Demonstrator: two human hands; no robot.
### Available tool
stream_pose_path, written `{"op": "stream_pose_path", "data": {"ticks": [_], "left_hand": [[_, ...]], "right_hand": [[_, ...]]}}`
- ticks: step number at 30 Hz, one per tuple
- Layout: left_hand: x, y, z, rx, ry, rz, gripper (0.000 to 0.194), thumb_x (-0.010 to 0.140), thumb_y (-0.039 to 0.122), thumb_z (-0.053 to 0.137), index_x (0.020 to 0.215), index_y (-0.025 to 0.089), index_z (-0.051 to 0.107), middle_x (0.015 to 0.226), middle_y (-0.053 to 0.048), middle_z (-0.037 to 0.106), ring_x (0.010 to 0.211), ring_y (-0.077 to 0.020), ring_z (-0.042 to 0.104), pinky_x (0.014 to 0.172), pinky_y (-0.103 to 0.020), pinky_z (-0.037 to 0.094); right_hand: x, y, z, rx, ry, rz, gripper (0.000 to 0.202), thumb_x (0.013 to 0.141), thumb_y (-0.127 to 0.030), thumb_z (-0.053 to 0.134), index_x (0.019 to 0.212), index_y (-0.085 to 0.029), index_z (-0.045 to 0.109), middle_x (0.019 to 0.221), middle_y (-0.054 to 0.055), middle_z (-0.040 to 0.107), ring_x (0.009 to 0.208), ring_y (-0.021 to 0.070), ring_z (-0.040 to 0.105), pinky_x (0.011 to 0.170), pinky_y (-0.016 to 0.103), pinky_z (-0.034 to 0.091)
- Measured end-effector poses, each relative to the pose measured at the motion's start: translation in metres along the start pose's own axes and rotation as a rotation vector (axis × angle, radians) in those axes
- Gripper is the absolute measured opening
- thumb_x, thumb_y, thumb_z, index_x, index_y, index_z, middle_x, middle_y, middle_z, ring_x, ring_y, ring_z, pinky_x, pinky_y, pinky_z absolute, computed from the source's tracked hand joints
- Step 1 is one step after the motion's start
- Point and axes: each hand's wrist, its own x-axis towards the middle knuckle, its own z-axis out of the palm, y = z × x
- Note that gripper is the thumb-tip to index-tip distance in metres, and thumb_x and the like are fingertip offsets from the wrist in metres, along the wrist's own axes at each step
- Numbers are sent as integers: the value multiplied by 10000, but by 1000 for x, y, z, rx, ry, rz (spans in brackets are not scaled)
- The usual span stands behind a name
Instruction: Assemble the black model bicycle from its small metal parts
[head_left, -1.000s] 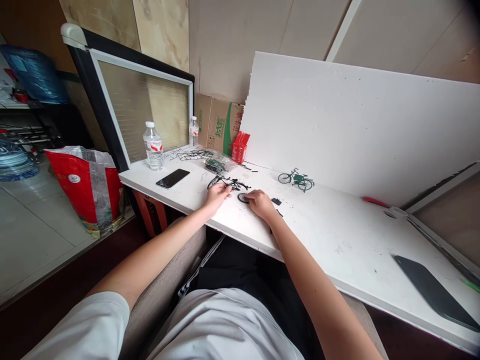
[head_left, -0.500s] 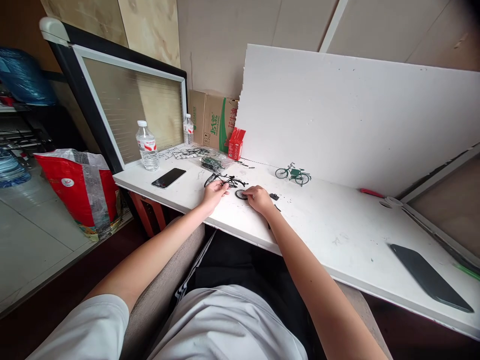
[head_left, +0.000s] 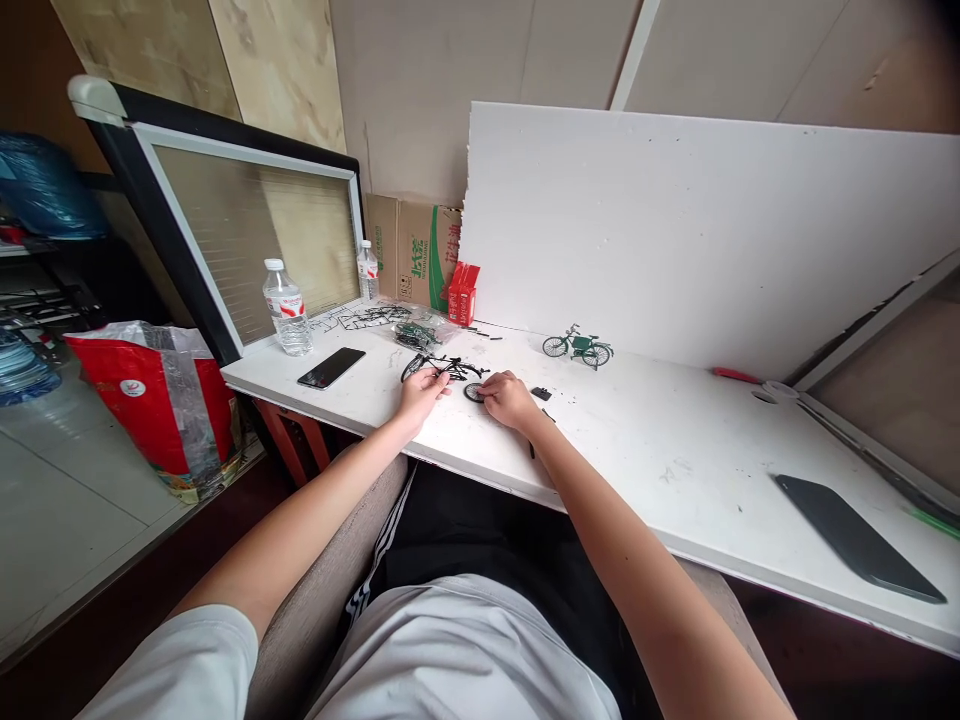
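Note:
My left hand [head_left: 426,393] pinches a black model bicycle frame [head_left: 454,368], which has one wheel at its left end. Close by on the right, my right hand [head_left: 510,400] grips a loose small black wheel [head_left: 473,393] by its right edge, its fingertips partly hidden. The wheel is just below the frame's right end. Beside my right hand lies a small black flat part [head_left: 541,393], with thin black pieces near my wrist. Farther back on the right stands a finished-looking green model bicycle [head_left: 577,346].
A plastic bag of green parts [head_left: 420,334] and black part sprues [head_left: 371,317] lie behind my hands. A phone [head_left: 331,367] and water bottle [head_left: 287,310] are at the left. A red box [head_left: 463,294] stands at the back; a dark flat slab [head_left: 855,538] lies far right.
The camera view has shifted slightly, so the scene sits a little left and lower at the back. Both hands keep their holds on the frame and the wheel.

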Motion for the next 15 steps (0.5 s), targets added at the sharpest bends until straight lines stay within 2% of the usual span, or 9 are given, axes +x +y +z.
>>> {"op": "stream_pose_path", "data": {"ticks": [4, 10, 13, 15], "left_hand": [[0, 0, -1, -2, -12, 7, 495, 752, 480, 880, 1054, 131, 702, 954, -117, 786, 730, -158, 701, 659, -264, 495], [2, -2, 0, -1, -9, -9, 508, 738, 486, 889, 1047, 133, 695, 941, -103, 779, 737, -164, 712, 671, -267, 503], [2, -3, 0, 3, -4, -4, 480, 751, 475, 882, 1028, 132, 693, 923, -92, 768, 753, -168, 721, 693, -269, 508], [1, -3, 1, -4, 1, -2, 463, 756, 466, 880, 1018, 134, 690, 923, -87, 762, 776, -177, 732, 719, -276, 518]], "right_hand": [[0, -3, -2, 2, -10, 36, 371, 861, -106, 591, 1085, -248, 851, 1159, 41, 794, 1170, 256, 640, 1060, 337, 479], [-6, -13, -6, -30, 10, -7, 321, 941, -168, 557, 1137, -194, 809, 1131, 89, 779, 1092, 253, 651, 1010, 331, 481], [-7, -12, -4, -27, 45, 14, 322, 993, -307, 579, 1234, -167, 741, 1185, 126, 758, 1141, 279, 634, 1014, 357, 470], [-8, -10, -1, -15, 53, 28, 475, 981, -450, 632, 1346, -147, 662, 1275, 153, 726, 1201, 307, 614, 1031, 384, 464]]}}
